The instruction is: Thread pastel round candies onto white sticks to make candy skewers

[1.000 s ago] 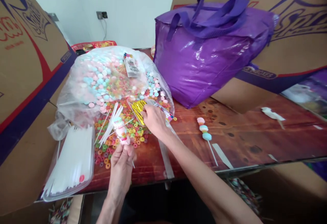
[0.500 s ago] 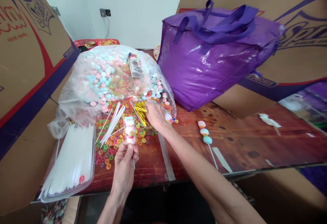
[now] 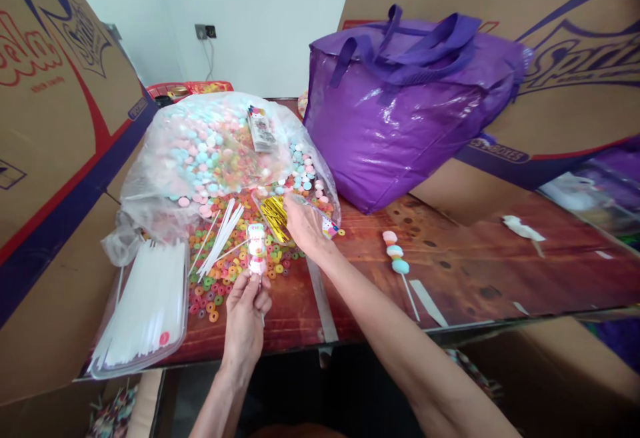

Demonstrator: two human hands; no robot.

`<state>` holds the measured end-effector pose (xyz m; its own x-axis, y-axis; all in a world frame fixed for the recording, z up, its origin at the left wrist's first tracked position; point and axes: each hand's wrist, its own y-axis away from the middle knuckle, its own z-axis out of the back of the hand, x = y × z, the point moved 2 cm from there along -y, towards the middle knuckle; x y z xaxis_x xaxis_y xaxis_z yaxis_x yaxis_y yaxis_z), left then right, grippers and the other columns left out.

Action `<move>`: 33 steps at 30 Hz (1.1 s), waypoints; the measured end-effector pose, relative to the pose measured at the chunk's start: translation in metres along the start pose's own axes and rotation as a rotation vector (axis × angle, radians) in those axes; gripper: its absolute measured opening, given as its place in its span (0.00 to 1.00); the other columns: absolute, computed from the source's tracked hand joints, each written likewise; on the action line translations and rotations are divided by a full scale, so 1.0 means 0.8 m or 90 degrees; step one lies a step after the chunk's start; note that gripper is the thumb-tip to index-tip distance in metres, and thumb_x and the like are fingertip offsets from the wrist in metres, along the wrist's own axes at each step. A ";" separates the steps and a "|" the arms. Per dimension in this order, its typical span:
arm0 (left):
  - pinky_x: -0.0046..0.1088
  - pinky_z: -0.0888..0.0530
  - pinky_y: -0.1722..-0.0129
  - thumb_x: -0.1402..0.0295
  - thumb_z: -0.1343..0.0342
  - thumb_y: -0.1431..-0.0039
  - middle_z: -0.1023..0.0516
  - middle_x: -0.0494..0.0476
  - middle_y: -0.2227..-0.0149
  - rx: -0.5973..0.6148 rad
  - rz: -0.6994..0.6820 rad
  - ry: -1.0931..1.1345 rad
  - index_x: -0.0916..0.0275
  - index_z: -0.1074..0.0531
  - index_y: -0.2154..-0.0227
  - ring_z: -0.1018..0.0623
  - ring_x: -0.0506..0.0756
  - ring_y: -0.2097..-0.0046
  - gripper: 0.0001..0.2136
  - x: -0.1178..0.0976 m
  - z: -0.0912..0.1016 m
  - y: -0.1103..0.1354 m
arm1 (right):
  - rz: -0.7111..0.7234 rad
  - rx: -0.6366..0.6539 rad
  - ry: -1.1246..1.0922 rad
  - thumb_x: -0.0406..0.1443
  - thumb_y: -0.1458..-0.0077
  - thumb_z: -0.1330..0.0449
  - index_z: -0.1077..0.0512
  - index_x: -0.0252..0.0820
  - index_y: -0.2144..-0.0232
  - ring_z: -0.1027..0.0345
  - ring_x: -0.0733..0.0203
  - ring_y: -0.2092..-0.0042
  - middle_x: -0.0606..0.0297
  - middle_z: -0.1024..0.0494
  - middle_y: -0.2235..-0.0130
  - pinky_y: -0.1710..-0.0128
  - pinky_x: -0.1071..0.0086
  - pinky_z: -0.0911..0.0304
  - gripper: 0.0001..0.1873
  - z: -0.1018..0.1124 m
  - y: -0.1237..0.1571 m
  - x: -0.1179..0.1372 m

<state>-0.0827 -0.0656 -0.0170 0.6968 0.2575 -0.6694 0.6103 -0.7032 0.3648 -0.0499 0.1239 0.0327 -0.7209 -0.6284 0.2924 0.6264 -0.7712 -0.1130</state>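
Note:
My left hand (image 3: 246,315) is closed round the stick of a wrapped candy skewer (image 3: 257,249), held upright above the table's front edge. My right hand (image 3: 302,225) reaches forward and pinches at a small packet of gold twist ties (image 3: 276,217) lying on loose ring candies (image 3: 220,278). Whether a tie is between the fingers is hidden. Loose white sticks (image 3: 220,238) lie fanned beside the skewer. A big clear bag of pastel candies (image 3: 210,151) sits behind both hands.
A clear pack of white sticks (image 3: 145,305) lies front left. An unwrapped candy skewer (image 3: 397,261) rests on the brown table (image 3: 475,271) to the right. A purple tote bag (image 3: 400,105) stands behind it. Cardboard boxes (image 3: 55,125) wall both sides.
The left hand has turned the wrapped skewer from tilted left to upright. The right hand stays at the gold ties, fingers shifting slightly. The view has moved a little.

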 end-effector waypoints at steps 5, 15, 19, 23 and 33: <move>0.17 0.45 0.79 0.66 0.30 0.53 0.27 0.50 0.73 -0.005 -0.007 -0.021 0.64 0.30 0.70 0.43 0.41 0.79 0.14 0.000 -0.003 0.001 | 0.024 -0.088 -0.134 0.28 0.37 0.55 0.27 0.40 0.59 0.31 0.57 0.60 0.58 0.22 0.61 0.61 0.69 0.44 0.16 0.015 0.011 -0.002; 0.16 0.46 0.80 0.62 0.31 0.53 0.34 0.42 0.77 0.018 -0.018 -0.102 0.62 0.32 0.66 0.43 0.41 0.80 0.17 0.013 -0.016 0.009 | -0.012 0.033 -0.719 0.35 0.45 0.40 0.25 0.41 0.73 0.31 0.62 0.68 0.66 0.23 0.71 0.66 0.70 0.37 0.06 0.001 0.163 0.017; 0.16 0.40 0.77 0.62 0.33 0.50 0.29 0.45 0.72 0.022 -0.031 -0.174 0.58 0.34 0.64 0.33 0.43 0.76 0.16 0.026 -0.020 0.022 | -0.205 0.026 -0.867 0.40 0.50 0.37 0.29 0.41 0.78 0.37 0.66 0.76 0.69 0.28 0.78 0.75 0.72 0.42 0.10 -0.023 0.187 0.007; 0.17 0.43 0.79 0.63 0.33 0.49 0.33 0.44 0.75 0.091 -0.012 -0.179 0.60 0.33 0.68 0.39 0.42 0.78 0.13 0.031 -0.028 0.031 | -0.222 0.007 -0.854 0.41 0.53 0.35 0.31 0.41 0.81 0.43 0.68 0.78 0.72 0.31 0.81 0.78 0.73 0.46 0.13 -0.020 0.190 -0.006; 0.15 0.48 0.81 0.63 0.30 0.53 0.33 0.45 0.78 0.137 0.068 -0.132 0.63 0.34 0.72 0.45 0.40 0.80 0.17 0.036 -0.050 0.029 | -0.144 -0.040 -0.824 0.41 0.40 0.45 0.34 0.43 0.72 0.38 0.65 0.70 0.69 0.31 0.72 0.71 0.72 0.41 0.10 -0.009 0.211 -0.015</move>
<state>-0.0337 -0.0480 -0.0020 0.6471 0.0501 -0.7608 0.4289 -0.8489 0.3089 0.0627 0.0005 0.0028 0.0188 0.0387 0.9991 0.4902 -0.8713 0.0245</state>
